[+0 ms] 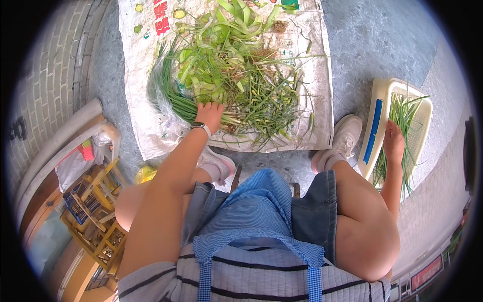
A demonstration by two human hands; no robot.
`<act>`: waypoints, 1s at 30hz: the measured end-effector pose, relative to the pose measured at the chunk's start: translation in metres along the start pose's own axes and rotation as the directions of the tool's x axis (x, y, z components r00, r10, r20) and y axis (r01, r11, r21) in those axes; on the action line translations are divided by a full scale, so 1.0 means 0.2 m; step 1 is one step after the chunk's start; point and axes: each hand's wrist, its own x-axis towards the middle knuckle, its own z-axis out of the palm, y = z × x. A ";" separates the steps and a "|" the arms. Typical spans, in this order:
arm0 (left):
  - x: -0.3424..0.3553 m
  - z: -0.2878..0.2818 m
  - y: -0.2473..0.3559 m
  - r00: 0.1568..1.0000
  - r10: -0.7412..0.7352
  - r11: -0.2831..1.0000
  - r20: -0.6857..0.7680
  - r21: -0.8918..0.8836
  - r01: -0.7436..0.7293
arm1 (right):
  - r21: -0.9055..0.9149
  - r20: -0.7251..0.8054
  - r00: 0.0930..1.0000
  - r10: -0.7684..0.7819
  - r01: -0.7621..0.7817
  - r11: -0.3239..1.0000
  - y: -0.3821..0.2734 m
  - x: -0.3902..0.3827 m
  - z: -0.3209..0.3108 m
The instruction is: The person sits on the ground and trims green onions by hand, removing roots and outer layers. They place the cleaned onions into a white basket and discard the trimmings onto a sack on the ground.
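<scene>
On a large white woven sack (142,121) lie long green onions (175,95) with a clear plastic bag (166,113), beside a loose heap of leaves, roots and trimmed bits (256,80). My left hand (208,116) is closed on the green onions near their pale ends, its fingertips partly hidden among the greens. A cream plastic basket (423,126) with a blue strip stands to the right, holding green stalks (405,108). My right hand (393,138) is inside it, fingers curled on the stalks.
My shoes (342,138) rest beside the sack on grey flooring (357,55). Yellow slatted items (95,211), a pale bag (73,168) and a curved rail (30,166) are at the lower left, near a brick-patterned surface (48,75). A yellow bag (144,175) lies by my left leg.
</scene>
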 end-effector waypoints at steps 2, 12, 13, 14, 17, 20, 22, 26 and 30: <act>-0.06 0.05 -0.04 0.995 0.095 0.995 -0.019 0.027 -0.095 | -0.028 -0.005 1.000 0.011 -0.011 1.000 -0.03 0.01 0.00; -0.16 -0.21 -0.20 0.999 0.025 0.937 -0.040 -0.347 -0.037 | -0.049 0.036 0.996 0.081 -0.080 0.996 0.05 -0.02 0.07; -0.16 -0.24 -0.25 0.993 -0.015 0.933 -0.113 -0.358 -0.027 | -0.039 0.042 0.994 0.097 -0.096 0.995 0.06 -0.02 0.08; -0.15 -0.27 -0.30 0.981 -0.056 0.929 -0.185 -0.370 -0.017 | -0.028 0.048 0.992 0.113 -0.112 0.993 0.07 -0.02 0.07; -0.13 -0.42 -0.45 0.875 -0.363 0.806 -0.322 -0.579 0.122 | -0.039 0.007 0.998 0.064 -0.064 0.997 0.07 -0.03 0.07; -0.14 -0.60 -0.57 0.726 -0.591 0.549 -0.352 -0.835 0.043 | -0.073 -0.034 0.999 0.010 -0.013 0.997 0.09 -0.01 0.05; -0.15 -0.75 -0.64 0.717 -0.553 0.500 -0.425 -0.857 -0.123 | -0.070 -0.056 0.997 0.057 -0.061 0.996 0.08 -0.04 0.01; -0.28 -1.07 -0.76 0.633 -0.600 0.430 -0.489 -0.864 -0.261 | -0.032 -0.155 0.986 0.061 -0.067 0.997 0.02 -0.02 -0.12; -0.48 -1.33 -0.81 0.563 -0.698 0.123 -0.443 -0.848 -0.516 | 0.005 -0.224 0.960 -0.168 0.173 0.985 -0.14 0.11 -0.30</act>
